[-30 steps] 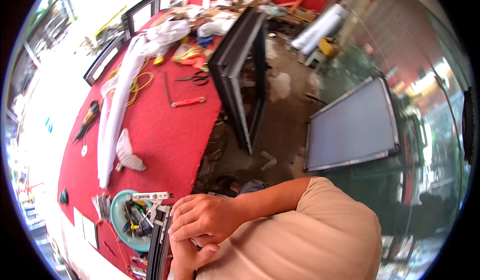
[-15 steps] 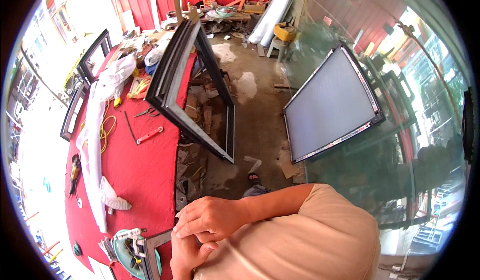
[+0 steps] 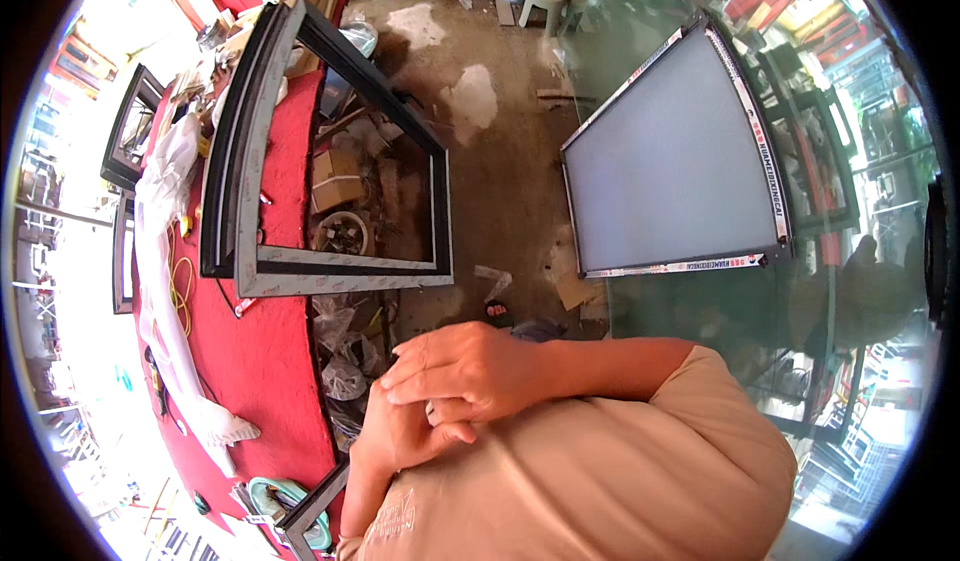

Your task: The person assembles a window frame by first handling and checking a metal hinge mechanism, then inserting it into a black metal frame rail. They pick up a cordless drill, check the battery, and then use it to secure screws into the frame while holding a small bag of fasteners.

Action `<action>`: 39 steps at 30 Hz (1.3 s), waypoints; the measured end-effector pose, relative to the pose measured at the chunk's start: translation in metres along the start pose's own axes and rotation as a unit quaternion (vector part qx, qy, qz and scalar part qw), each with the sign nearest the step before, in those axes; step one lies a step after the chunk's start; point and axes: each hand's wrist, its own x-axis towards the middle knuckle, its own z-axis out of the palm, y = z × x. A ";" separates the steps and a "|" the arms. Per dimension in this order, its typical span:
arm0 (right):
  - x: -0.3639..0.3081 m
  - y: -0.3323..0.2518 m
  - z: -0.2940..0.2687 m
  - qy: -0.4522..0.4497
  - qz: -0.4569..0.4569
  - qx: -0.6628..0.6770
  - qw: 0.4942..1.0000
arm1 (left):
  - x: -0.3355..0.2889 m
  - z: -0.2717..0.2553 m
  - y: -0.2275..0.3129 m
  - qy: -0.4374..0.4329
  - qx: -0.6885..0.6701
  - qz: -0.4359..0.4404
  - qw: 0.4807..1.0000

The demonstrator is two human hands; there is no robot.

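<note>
In front of my tan shirt my right hand [image 3: 475, 371] lies across my left hand [image 3: 405, 431], its fingers closed over it. The left hand's thumb side shows below, while its fingers are mostly hidden under the right. Neither hand touches any of the things around. Ahead and to the left, black and grey window frames [image 3: 345, 279] stand tilted together at the edge of a red-covered table [image 3: 260, 401]. To the right, a frosted panel in a dark frame [image 3: 670, 161] leans against large glass sheets [image 3: 690, 311].
White plastic wrap [image 3: 165, 301] and a yellow cord [image 3: 183, 296] lie on the table. A teal basin [image 3: 318, 531] sits at its near end beside a grey frame corner [image 3: 318, 506]. Under the table are a cardboard box [image 3: 337, 181] and plastic bags [image 3: 343, 379]. A white stool [image 3: 541, 6] stands farther back.
My view has tilted down and shifted, so the window frames appear nearer and more face-on. My hands stay together, slightly higher and farther right in view.
</note>
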 end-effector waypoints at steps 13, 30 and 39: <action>-0.032 0.030 -0.117 0.117 0.127 -0.150 0.974 | 0.173 0.022 -0.044 -0.200 -0.067 0.080 0.974; 0.105 0.224 -0.315 0.056 0.202 -0.227 0.951 | 0.447 -0.043 -0.191 -0.178 -0.187 0.099 0.961; 0.172 0.306 -0.443 0.115 0.211 -0.262 0.934 | 0.639 -0.102 -0.218 -0.262 -0.200 0.096 0.939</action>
